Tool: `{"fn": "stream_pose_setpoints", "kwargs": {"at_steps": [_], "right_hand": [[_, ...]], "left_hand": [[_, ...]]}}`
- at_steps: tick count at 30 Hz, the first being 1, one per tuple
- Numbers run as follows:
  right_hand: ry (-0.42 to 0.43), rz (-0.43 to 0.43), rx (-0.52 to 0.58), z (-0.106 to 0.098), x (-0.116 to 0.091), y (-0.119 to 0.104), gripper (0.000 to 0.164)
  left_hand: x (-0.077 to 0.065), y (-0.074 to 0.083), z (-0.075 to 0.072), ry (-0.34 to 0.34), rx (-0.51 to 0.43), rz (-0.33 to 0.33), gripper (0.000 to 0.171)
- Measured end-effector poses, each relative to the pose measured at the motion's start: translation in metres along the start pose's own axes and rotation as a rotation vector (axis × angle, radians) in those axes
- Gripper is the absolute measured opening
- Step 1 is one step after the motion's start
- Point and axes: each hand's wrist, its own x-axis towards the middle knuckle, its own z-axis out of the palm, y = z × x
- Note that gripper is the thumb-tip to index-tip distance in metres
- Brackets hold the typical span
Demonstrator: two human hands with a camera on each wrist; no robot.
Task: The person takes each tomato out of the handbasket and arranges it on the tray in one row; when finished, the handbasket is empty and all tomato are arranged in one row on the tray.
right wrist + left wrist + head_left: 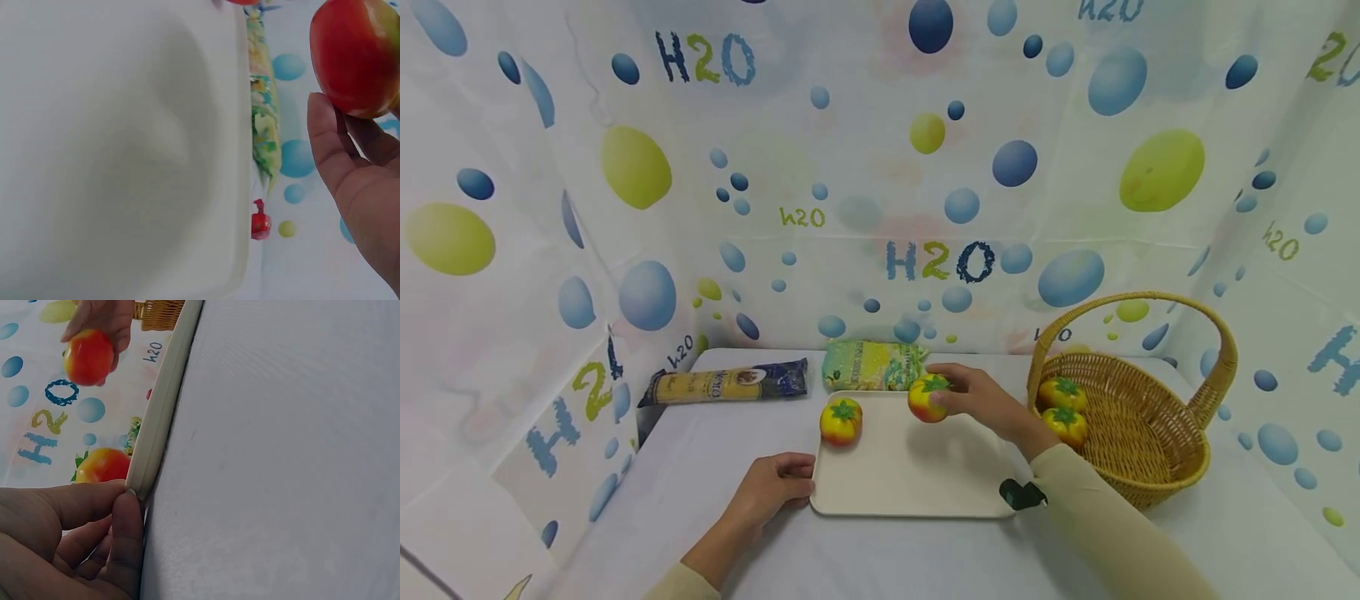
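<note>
Above the back of a cream tray (917,483), my right hand (983,407) grips a red-and-yellow tomato (925,403) with a green leafy top. In the right wrist view this tomato (353,56) is held clear of the tray, its red underside showing. Thumb and fingers of my left hand (772,490) pinch the tray's left edge, seen close up as a pale rim (156,419) in the left wrist view. A second tomato (841,423) rests at the tray's back left corner.
A wicker basket (1197,457) with a tall handle stands at right, two tomatoes (1064,427) along its left side. Behind the tray lies a green-and-yellow packet (872,367). A long yellow-and-dark-blue package (730,384) lies back left. Patterned sheets (850,167) surround the white table.
</note>
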Motion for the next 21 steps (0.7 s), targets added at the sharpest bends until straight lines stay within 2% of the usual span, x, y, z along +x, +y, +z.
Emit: {"fn": "stream_pose_setpoints", "kwargs": {"at_steps": [8, 21], "right_hand": [[-0.050, 0.039, -0.042, 0.018, 0.022, 0.002, 0.073], [-0.085, 0.034, -0.053, 0.041, 0.041, 0.002, 0.066]], "left_hand": [[0.002, -0.002, 0.000, 0.005, 0.015, -0.001, 0.044], [0.001, -0.002, 0.000, -0.004, 0.001, 0.007, 0.044]]}}
